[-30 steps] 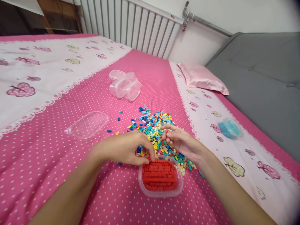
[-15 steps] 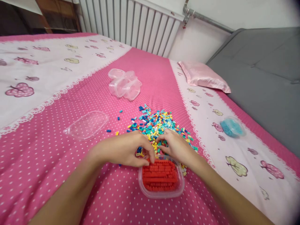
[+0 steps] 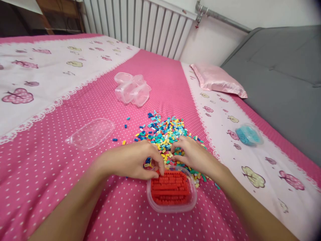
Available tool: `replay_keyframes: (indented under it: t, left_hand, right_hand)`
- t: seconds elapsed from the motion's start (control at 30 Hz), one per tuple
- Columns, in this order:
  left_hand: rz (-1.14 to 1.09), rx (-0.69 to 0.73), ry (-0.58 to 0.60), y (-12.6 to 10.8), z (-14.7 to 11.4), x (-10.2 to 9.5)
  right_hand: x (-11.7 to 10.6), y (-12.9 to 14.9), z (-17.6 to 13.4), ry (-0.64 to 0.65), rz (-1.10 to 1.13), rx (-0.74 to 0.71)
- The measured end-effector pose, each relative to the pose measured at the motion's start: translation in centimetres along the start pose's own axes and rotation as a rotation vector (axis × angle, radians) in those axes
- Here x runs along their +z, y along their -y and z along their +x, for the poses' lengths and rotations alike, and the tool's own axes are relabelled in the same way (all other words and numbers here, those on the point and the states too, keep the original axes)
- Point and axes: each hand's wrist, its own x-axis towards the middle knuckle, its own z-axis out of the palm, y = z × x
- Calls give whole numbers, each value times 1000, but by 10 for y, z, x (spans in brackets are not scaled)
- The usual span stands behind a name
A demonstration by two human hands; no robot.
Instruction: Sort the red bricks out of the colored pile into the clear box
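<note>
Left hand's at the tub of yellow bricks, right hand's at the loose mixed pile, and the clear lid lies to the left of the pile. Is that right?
Not quite: the bricks in the tub at the left hand are red, not yellow, as the head view shows. The right hand is at the loose mixed pile, and the clear lid lies to its left.

We count two hands, one left hand [image 3: 141, 159] and one right hand [image 3: 189, 150]; one container [image 3: 172, 210] of red bricks [image 3: 170, 190]; one tub [image 3: 260, 138] of blue pieces [image 3: 247, 134]; one loose clear lid [image 3: 91, 134]; one cluster of clear containers [image 3: 132, 90], at least three by our tally, overlap hiding the exact number; one pile of mixed bricks [image 3: 165, 132], too many and too small for us to count; at least four stray bricks [image 3: 114, 140] left of it, three blue, one yellow; one pink pillow [image 3: 219, 79]; one radiator [image 3: 140, 26]; one grey headboard [image 3: 283, 63].
</note>
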Motion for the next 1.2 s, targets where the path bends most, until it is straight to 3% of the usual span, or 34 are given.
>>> replay_keyframes:
  t: [0.27,0.63,0.97,1.2]
  left_hand:
    - [11,-2,2,-1,1,-1]
    - [35,4,10,-2,2,1]
    - [27,-25,26,-4,1,0]
    - [22,-23,21,-4,2,0]
  right_hand:
    - [8,17,19,-58,-221,-109]
    - [10,7,26,-127,-350,-275]
    - [18,-8,28,-105,-237,-368]
    - [15,-15,22,-67,-6,-326]
